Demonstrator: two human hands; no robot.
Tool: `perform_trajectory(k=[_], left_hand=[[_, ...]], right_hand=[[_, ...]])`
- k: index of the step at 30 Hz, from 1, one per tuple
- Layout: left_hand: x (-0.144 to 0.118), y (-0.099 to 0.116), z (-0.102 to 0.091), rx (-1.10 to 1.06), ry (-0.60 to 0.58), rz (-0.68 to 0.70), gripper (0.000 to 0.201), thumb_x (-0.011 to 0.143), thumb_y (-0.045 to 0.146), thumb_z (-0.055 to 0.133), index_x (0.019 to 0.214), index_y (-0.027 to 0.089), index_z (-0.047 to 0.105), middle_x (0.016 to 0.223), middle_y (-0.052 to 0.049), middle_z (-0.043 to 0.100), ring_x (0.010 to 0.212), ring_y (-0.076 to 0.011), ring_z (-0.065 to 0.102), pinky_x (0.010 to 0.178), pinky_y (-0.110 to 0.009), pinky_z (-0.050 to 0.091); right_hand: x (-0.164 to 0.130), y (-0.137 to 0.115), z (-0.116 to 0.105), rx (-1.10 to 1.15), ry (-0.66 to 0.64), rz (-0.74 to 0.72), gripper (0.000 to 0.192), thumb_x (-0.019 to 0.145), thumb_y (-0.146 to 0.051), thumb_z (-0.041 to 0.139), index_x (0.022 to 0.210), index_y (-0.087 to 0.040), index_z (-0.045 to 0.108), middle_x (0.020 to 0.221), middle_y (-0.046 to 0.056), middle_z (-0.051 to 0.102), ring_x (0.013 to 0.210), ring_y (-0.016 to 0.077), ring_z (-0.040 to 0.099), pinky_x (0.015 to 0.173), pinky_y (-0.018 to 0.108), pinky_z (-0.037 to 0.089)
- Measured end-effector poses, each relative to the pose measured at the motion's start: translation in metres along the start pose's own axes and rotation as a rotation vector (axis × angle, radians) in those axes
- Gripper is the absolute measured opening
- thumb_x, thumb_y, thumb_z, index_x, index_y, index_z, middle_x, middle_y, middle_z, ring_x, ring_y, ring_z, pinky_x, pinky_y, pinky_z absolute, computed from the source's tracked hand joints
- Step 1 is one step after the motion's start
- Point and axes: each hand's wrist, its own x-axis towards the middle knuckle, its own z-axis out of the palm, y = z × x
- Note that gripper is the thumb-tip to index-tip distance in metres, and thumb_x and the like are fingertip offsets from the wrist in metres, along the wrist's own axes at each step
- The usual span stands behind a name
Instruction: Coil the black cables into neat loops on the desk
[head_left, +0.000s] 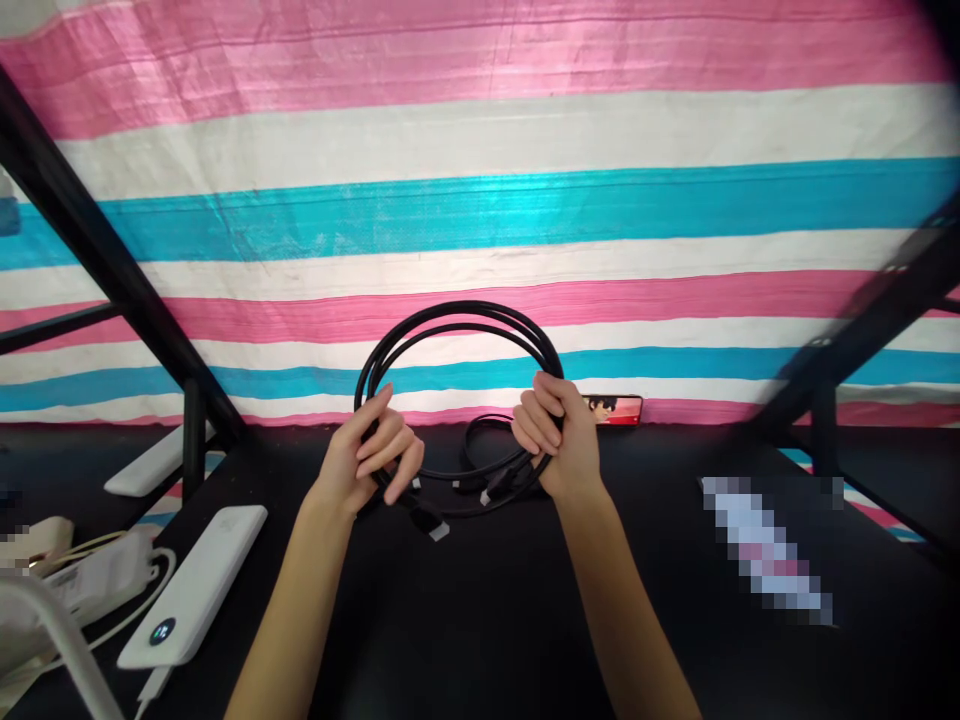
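Observation:
A black cable [465,312], wound into several loose loops, is held up in front of me. My left hand [379,450] grips the left side of the coil, its fingers curled around the loops. On the opposite side, my right hand [559,430] is closed around the coil with the fingers folded over. Below my left fingers hangs a black plug with a pale metal end [431,520]. Another connector [495,485] dangles near the lower right of the loops. Behind the coil, a thinner black cable [480,425] lies on the black table [465,630].
To the left lie a white power bank [199,585] with a lit display and a white power strip [105,580] with cords. A phone [615,410] rests at the table's back edge. A blurred item [769,550] lies right. Black frame bars [112,240] flank a striped sheet [480,215].

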Motion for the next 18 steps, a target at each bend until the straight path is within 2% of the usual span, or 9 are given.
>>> perform_trajectory(k=[3,6,8,13,18], left_hand=[[-0.001,0.005,0.003,-0.098,0.165,0.089,0.064,0.090,0.029,0.048,0.040,0.018,0.010,0.026,0.007,0.011,0.018,-0.0030,0.023,0.030,-0.019,0.020],[-0.002,0.009,0.005,-0.133,0.343,0.176,0.056,0.090,0.019,0.044,0.045,0.018,0.010,0.027,0.006,0.020,0.018,-0.0022,0.023,0.029,-0.017,0.021],[-0.001,0.010,0.004,-0.154,0.394,0.219,0.053,0.090,0.017,0.043,0.047,0.019,0.011,0.027,0.006,0.023,0.018,-0.0027,0.024,0.029,-0.017,0.021],[0.000,0.009,0.004,-0.196,0.409,0.277,0.051,0.089,0.017,0.041,0.048,0.019,0.011,0.026,0.006,0.024,0.016,-0.0046,0.025,0.027,-0.018,0.022],[0.001,0.009,0.005,-0.205,0.342,0.238,0.053,0.090,0.023,0.042,0.047,0.020,0.011,0.026,0.006,0.021,0.017,-0.0041,0.024,0.026,-0.018,0.019]], right_hand=[[0.002,0.001,-0.002,-0.075,-0.042,0.047,0.037,0.069,-0.032,0.067,0.047,-0.020,0.039,0.031,-0.010,0.030,0.025,0.0029,0.020,0.029,0.017,0.026],[0.002,0.005,-0.003,-0.182,-0.084,0.029,0.033,0.073,-0.037,0.066,0.053,-0.019,0.047,0.034,-0.009,0.036,0.028,0.0043,0.029,0.038,0.019,0.040],[0.002,0.008,-0.004,-0.219,-0.113,0.016,0.030,0.076,-0.040,0.066,0.060,-0.018,0.053,0.038,-0.009,0.040,0.033,0.0056,0.035,0.045,0.021,0.046],[0.003,0.011,-0.003,-0.190,-0.109,0.014,0.034,0.074,-0.051,0.066,0.075,-0.016,0.063,0.043,-0.009,0.039,0.037,0.0058,0.039,0.046,0.020,0.046],[0.003,0.005,-0.002,-0.107,-0.078,0.067,0.047,0.068,-0.062,0.067,0.070,-0.015,0.064,0.041,-0.010,0.034,0.035,0.0042,0.034,0.041,0.018,0.039]])
